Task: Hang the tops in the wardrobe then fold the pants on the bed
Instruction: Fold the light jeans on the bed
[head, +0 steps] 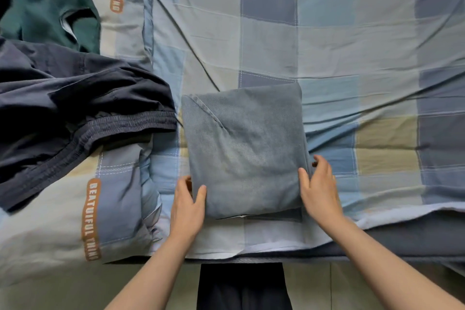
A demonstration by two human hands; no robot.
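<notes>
I am in the folding half of the job: the grey-blue pants (pixel 245 148) lie as a squared, folded packet on the bed (pixel 352 33), right between my two hands. My left hand (pixel 187 205) takes the packet's near left corner, thumb on top of the cloth and fingers curled against its edge, so that grip is pinching the fabric. My right hand (pixel 319 187) does the same on the right edge, thumb on the top face and fingers curled round the side. Judging from how flat and square the packet sits, this pair looks as good as done, and I am only tidying or about to shift it. Well to the left of my left hand, a dark navy pair of pants (pixel 75 113) sprawls unfolded, its elastic waistband nearest that hand, and beyond it lies a green garment (pixel 47 10). The next move, I reckon, calls for letting go here, reaching left, and dragging the navy pair onto open bed to spread it flat.
</notes>
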